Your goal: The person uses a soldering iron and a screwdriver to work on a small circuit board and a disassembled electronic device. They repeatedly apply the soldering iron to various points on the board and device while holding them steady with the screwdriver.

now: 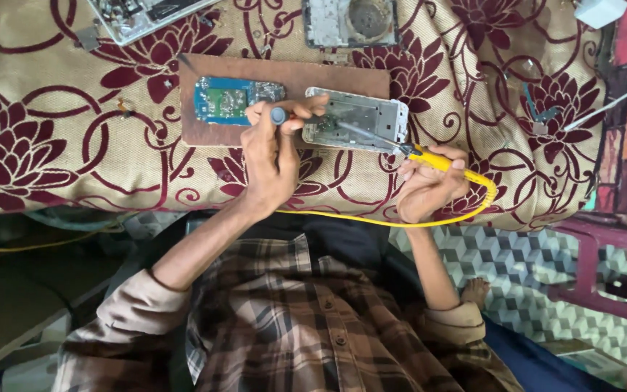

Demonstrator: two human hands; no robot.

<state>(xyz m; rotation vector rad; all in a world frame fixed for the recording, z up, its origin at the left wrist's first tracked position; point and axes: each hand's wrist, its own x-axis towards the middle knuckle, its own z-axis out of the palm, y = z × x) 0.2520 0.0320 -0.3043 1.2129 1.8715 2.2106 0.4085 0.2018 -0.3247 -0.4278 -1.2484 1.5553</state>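
Floral cloth (52, 145) bears brown board (342, 76), blue circuit board (223, 100).

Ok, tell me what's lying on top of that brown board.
On the brown board lie a blue circuit board and a silver phone frame. The left hand covers the gap between them and the frame's near corner, so anything lying there is hidden.

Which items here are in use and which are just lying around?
In use: soldering iron with yellow handle in the right hand; small tool in the left hand; opened phone frame; brown board under it.

Lying about: blue circuit board; second phone frame and another opened device at the top; white adapter.
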